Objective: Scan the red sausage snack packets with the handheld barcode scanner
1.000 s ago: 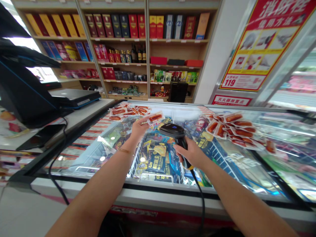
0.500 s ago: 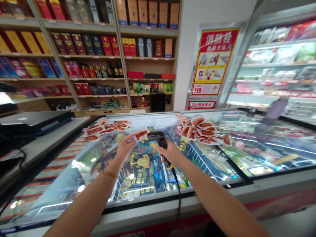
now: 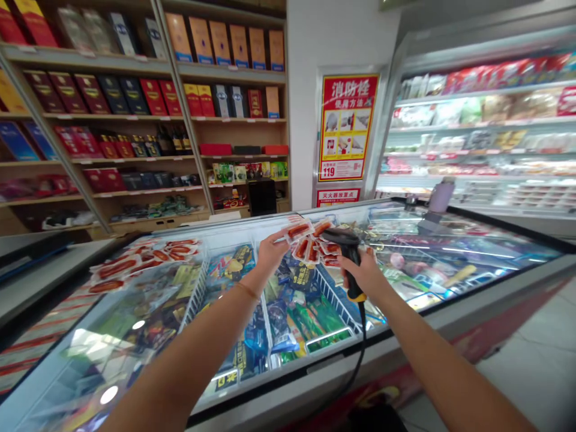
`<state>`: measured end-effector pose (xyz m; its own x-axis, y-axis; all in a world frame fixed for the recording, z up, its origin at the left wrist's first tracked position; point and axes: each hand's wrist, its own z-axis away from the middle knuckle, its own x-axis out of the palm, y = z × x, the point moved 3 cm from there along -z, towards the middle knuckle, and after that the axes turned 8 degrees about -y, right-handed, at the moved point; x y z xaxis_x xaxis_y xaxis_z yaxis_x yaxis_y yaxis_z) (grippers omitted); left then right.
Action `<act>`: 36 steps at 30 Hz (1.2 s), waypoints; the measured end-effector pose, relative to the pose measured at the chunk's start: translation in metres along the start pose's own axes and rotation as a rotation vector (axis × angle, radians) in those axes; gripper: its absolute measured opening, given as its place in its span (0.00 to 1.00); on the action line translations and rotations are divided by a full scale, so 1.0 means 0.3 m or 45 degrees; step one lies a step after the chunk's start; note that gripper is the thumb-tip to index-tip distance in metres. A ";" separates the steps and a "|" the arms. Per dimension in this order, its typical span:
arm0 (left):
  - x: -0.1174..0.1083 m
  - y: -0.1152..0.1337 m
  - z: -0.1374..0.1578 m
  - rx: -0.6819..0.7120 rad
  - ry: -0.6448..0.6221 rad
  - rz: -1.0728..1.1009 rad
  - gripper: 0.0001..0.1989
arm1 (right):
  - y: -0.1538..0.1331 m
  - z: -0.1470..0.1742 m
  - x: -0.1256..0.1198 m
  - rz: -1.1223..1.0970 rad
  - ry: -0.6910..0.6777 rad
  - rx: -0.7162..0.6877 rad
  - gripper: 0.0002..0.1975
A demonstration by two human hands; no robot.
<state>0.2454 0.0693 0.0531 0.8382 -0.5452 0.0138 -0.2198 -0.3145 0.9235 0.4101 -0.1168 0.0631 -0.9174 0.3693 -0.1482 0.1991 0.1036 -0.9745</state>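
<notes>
Pinched by its end in my left hand (image 3: 272,251) is a sausage packet (image 3: 297,230), a reddish sausage in clear wrapping. It is held at the near left side of a heap of similar packets (image 3: 310,251) on the freezer's glass top. My right hand (image 3: 363,273) is wrapped around the handle of a black barcode scanner (image 3: 347,252), whose cable hangs down over the freezer's front. The scanner head hides part of the heap. More sausage packets (image 3: 121,267) lie spread on the glass at the left.
The chest freezer (image 3: 279,390) holds bagged goods in wire baskets (image 3: 330,294) under glass. A purple object (image 3: 440,195) stands on its far right. Behind are wooden shelves of boxes (image 3: 135,117), a red poster (image 3: 348,126) and a lit chilled cabinet (image 3: 477,126).
My view has turned right. My left hand has carried the sausage packet rightward to the right-hand heap, and my right hand has moved right with the scanner, now in front of that heap.
</notes>
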 end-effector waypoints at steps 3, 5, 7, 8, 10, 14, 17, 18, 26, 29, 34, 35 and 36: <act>0.169 -0.028 -0.110 0.066 -0.085 -0.189 0.26 | -0.002 -0.009 -0.108 -0.118 0.127 -0.025 0.19; 0.247 -0.050 -0.167 0.096 -0.102 -0.389 0.26 | -0.001 -0.012 -0.158 -0.191 0.175 -0.030 0.21; 0.298 -0.070 -0.206 0.129 -0.089 -0.599 0.26 | 0.002 -0.013 -0.191 -0.229 0.201 -0.026 0.22; 0.315 -0.077 -0.219 0.142 -0.081 -0.711 0.27 | 0.004 -0.014 -0.201 -0.237 0.208 -0.021 0.22; 0.339 -0.087 -0.235 0.145 -0.077 -0.958 0.26 | 0.010 -0.017 -0.212 -0.239 0.213 -0.006 0.21; 0.355 -0.081 -0.235 0.080 -0.009 -1.212 0.21 | 0.024 -0.031 -0.200 -0.242 0.187 0.028 0.20; 0.330 -0.066 -0.215 0.056 0.046 -1.166 0.21 | 0.027 -0.042 -0.168 -0.207 0.154 0.030 0.18; 0.310 -0.062 -0.204 0.056 0.063 -1.148 0.20 | 0.026 -0.045 -0.152 -0.188 0.147 0.030 0.18; -0.085 -0.066 -0.017 -0.033 0.231 -1.231 0.18 | 0.009 -0.093 0.092 -0.188 -0.031 0.066 0.16; -0.297 -0.071 0.080 -0.132 0.297 -1.341 0.19 | -0.017 -0.115 0.237 -0.192 -0.110 0.074 0.16; -0.634 -0.047 0.238 -0.360 0.466 -1.530 0.20 | -0.048 -0.146 0.505 -0.210 -0.287 0.063 0.17; -0.696 -0.039 0.264 -0.421 0.507 -1.567 0.22 | -0.046 -0.148 0.555 -0.223 -0.307 0.064 0.17; -0.756 -0.030 0.288 -0.476 0.546 -1.607 0.23 | -0.040 -0.149 0.599 -0.247 -0.316 0.060 0.17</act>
<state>0.0141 0.1285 0.0086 0.4685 0.2508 -0.8471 0.8833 -0.1489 0.4445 0.2582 -0.0103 0.0556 -0.9940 0.1093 0.0102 0.0013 0.1052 -0.9944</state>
